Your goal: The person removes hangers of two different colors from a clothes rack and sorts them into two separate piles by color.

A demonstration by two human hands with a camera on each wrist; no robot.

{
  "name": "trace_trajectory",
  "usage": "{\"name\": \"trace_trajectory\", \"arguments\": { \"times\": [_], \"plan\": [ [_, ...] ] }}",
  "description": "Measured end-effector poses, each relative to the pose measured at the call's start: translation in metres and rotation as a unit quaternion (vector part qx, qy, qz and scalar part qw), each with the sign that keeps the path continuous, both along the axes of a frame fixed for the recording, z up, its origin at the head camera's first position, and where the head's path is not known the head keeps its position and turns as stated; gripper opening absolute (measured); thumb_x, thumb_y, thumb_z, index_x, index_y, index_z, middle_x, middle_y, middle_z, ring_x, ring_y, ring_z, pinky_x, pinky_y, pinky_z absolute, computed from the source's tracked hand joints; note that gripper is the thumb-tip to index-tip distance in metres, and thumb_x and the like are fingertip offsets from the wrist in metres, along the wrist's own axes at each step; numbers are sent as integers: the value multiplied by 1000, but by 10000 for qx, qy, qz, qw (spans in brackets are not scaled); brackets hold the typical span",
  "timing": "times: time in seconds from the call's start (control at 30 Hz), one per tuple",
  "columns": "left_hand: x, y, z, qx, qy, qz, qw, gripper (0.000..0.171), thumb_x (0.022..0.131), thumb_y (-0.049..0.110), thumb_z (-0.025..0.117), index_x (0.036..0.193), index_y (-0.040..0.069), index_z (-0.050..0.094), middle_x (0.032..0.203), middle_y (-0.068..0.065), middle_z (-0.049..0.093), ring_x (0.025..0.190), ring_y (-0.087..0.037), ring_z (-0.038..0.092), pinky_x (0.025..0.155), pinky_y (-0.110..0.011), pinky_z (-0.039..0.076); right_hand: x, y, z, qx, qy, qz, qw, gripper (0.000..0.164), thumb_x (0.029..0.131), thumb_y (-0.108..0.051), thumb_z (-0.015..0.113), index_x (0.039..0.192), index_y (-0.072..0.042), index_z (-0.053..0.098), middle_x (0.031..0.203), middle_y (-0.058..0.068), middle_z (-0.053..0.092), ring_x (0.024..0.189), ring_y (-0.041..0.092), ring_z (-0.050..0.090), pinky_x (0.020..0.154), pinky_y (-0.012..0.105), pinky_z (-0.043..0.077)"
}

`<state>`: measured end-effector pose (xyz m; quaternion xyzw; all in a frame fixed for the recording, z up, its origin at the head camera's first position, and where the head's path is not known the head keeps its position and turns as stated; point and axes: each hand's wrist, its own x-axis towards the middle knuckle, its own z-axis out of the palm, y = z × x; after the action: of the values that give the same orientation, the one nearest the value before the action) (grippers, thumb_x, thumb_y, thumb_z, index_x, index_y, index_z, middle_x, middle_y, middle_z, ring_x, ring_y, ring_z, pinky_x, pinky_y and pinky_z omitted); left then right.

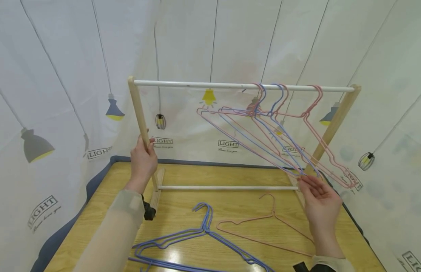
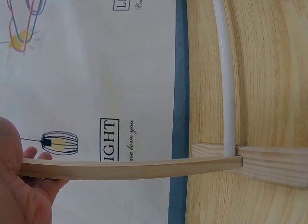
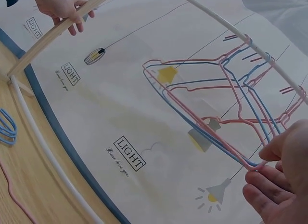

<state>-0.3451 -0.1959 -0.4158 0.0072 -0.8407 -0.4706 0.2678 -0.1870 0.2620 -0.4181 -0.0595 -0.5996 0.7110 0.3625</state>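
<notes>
Right fingers [image 3: 269, 185] pinch hangers [image 1: 255, 110] on the rack [image 1: 213, 85], left hand [image 1: 143, 160] gripping its post [image 1: 139, 109], probably adjusting them, with gentle sliding called for next.

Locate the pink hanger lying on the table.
In the head view, the pink hanger lies on the table at lower right, just right of the blue hangers and in front of the low white bar.

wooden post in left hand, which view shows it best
The head view: it shows the wooden post from top to base, the left hand covering part. The left wrist view gives only its lower stretch, close up; the right wrist view crops its top.
</notes>
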Motion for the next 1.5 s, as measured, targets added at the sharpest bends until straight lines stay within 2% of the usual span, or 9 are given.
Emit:
{"name": "trace_trajectory", "arguments": {
  "times": [0.23,0.37,0.57,0.73,0.9,1.03,1.13,1.3,1.5],
  "plan": [
    [1,0,1,-3,-29,16,10000,53,112,11,50,163,22,40,137,-13,69,115,-42,70,90,-57,57,-1,-7,-2,-8,-206,231,9995,32,87,12,80,117,15,71,98,11,78,88,15,76,79,22,60],
    [1,1,2,24,-30,4,10000,53,112,11,50,163,22,40,137,-13,69,116,-42,69,91,-57,57,2,-13,-4,699,-133,-115,9974,27,86,11,82,112,13,74,94,10,79,83,12,77,75,21,59],
    [1,0,3,-12,72,31,10000,53,112,10,51,162,20,41,136,-15,69,115,-44,69,93,-59,55,2,-17,-4,1879,310,-784,9786,20,88,11,80,107,13,75,94,10,78,81,4,75,72,16,58],
    [1,0,3,-23,28,-5,10000,53,111,10,52,162,19,41,137,-14,69,117,-44,68,94,-59,55,6,-20,3,2424,776,-1180,9598,16,84,15,80,100,14,76,91,15,77,78,1,72,74,14,57],
    [0,0,4,-34,15,47,10000,52,112,11,51,162,21,41,137,-13,69,116,-43,69,93,-58,56,6,-30,16,2516,1034,-384,9615,16,87,17,77,103,14,76,91,24,76,80,8,75,74,18,59],
    [0,-1,4,-36,-57,28,10000,54,112,10,51,163,21,40,138,-13,69,118,-43,68,94,-57,56,4,-39,21,2221,783,661,9696,17,97,13,67,113,14,74,100,29,75,88,17,78,79,26,60],
    [1,0,3,-36,-107,2,9999,54,111,10,52,163,20,40,138,-14,68,118,-43,68,95,-58,55,1,-43,19,1980,496,1173,9719,20,101,12,62,119,15,71,110,32,73,96,22,78,85,31,60],
    [2,1,1,-51,-69,-19,10000,53,112,10,51,163,19,40,138,-15,68,116,-44,68,93,-58,56,-9,-46,8,1797,138,1566,9711,27,103,9,61,128,14,67,119,31,71,104,21,76,91,34,58],
    [2,-1,1,-91,-3,-14,10000,52,112,10,51,162,19,40,137,-15,69,116,-44,68,92,-58,57,-16,-53,2,1808,87,1736,9681,31,105,9,56,136,17,60,128,30,67,114,17,73,94,33,55]
  ]
}}
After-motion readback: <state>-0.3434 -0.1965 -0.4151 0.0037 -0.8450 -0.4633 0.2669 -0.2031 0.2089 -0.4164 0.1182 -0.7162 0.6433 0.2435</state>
